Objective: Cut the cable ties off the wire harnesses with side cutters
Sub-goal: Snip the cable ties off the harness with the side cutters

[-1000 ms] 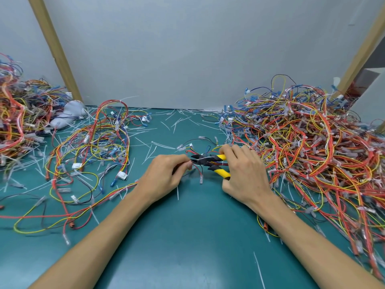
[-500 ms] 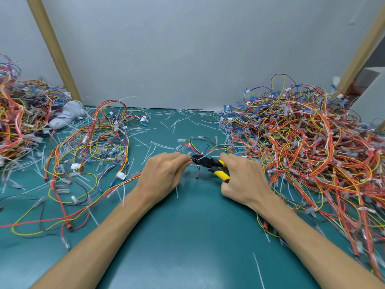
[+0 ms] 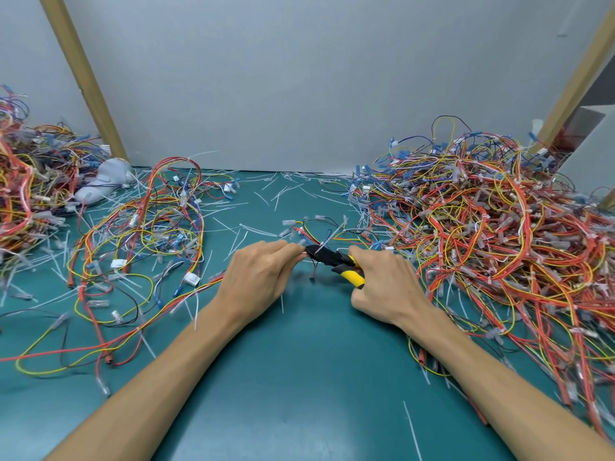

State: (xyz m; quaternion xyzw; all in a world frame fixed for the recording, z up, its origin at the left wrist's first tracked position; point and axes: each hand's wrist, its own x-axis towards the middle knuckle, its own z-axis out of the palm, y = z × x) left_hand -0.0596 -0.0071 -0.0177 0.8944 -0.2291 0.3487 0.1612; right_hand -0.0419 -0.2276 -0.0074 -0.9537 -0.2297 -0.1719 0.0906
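Small wire harness (image 3: pixel 319 229) at centre of teal surface (image 3: pixel 299 377), between both hands, just left of big tangled harness pile (image 3: pixel 499 234). Left hand (image 3: pixel 263 277) pinches harness wires at fingertips. Right hand (image 3: pixel 382 287) curled round yellow handles of side cutters (image 3: pixel 336 261); black cutter head lies against wires, white cable tie (image 3: pixel 327 241) crossing it. Loose harnesses (image 3: pixel 143 234) and cut tie scraps (image 3: pixel 276 191) lie left and behind. Versus half second ago: hands and cutters almost unmoved.

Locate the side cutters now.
In the head view the side cutters are just right of centre, yellow handles gripped by the right hand, black nose pointing left at the wire harness the left hand pinches.
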